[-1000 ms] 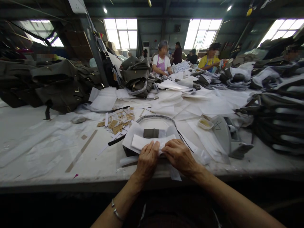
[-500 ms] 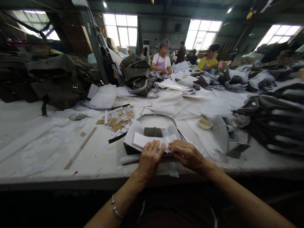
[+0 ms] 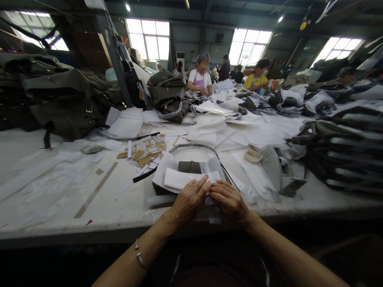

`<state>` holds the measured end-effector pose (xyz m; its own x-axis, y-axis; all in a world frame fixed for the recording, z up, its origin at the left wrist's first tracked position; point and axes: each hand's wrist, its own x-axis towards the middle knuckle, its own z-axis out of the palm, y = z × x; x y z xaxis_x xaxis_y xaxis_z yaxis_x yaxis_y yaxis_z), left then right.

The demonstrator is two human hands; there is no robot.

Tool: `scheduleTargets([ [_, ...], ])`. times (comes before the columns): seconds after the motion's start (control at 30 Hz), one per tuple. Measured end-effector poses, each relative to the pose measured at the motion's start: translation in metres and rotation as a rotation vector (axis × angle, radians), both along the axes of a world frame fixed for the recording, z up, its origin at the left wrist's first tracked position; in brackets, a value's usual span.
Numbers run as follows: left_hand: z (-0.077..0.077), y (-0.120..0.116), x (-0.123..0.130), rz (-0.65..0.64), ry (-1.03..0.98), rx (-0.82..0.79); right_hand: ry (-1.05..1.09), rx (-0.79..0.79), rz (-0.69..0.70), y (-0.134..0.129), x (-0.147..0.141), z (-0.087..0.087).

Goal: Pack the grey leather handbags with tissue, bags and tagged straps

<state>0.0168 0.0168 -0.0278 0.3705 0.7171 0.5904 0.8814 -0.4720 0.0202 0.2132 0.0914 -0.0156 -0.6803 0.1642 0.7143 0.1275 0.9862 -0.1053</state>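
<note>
A dark grey-green bag (image 3: pixel 189 167) lies on the worktable before me, mostly covered by white packing sheet. Its curved handle (image 3: pixel 194 146), wrapped in clear plastic, arches away from me. Across the bag's near part rests a folded white foam sheet (image 3: pixel 179 179). My left hand (image 3: pixel 190 198) lies over the foam's near edge with fingers stretched out toward the right. Opposite it, my right hand (image 3: pixel 229 202) has bent fingers closed on the foam's right end, its thumb largely hidden. The fingertips of both hands nearly meet. Clear plastic shows beneath the right hand.
Cardboard and paper tags (image 3: pixel 145 155) lie scattered left of the bag. To the right stand a small plastic tub (image 3: pixel 253 155) and a grey tape dispenser (image 3: pixel 273 169). Stacked dark bags (image 3: pixel 344 147) rise farther right; white sheets (image 3: pixel 209 123) spread behind. People work beyond.
My left hand has slid right along the foam, its fingers now angled toward my right hand. The right hand has drawn slightly closer to me. The whole view has shifted a little.
</note>
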Motion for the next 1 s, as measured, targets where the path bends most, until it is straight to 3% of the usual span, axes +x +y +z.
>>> scheduleTargets([
  [0.17, -0.007, -0.004, -0.003, -0.077, -0.027, 0.028, -0.043, -0.059, 0.024, -0.003, 0.009, 0.006],
  [0.3, -0.007, -0.005, -0.004, -0.082, -0.041, 0.014, 0.015, -0.091, 0.02, -0.018, 0.032, 0.011],
  [0.47, -0.006, -0.004, -0.004, -0.081, -0.019, -0.013, -0.212, -0.131, 0.012, -0.038, 0.052, -0.009],
  [0.6, -0.005, -0.005, -0.004, -0.078, -0.023, -0.005, -0.217, -0.127, -0.06, -0.041, 0.043, -0.024],
  [0.8, -0.002, -0.007, -0.003, -0.061, -0.037, -0.001, -0.059, -0.219, 0.009, -0.043, 0.022, -0.022],
  [1.0, -0.008, -0.004, -0.005, -0.098, -0.063, 0.017, -0.04, -0.341, 0.02, -0.061, 0.026, -0.025],
])
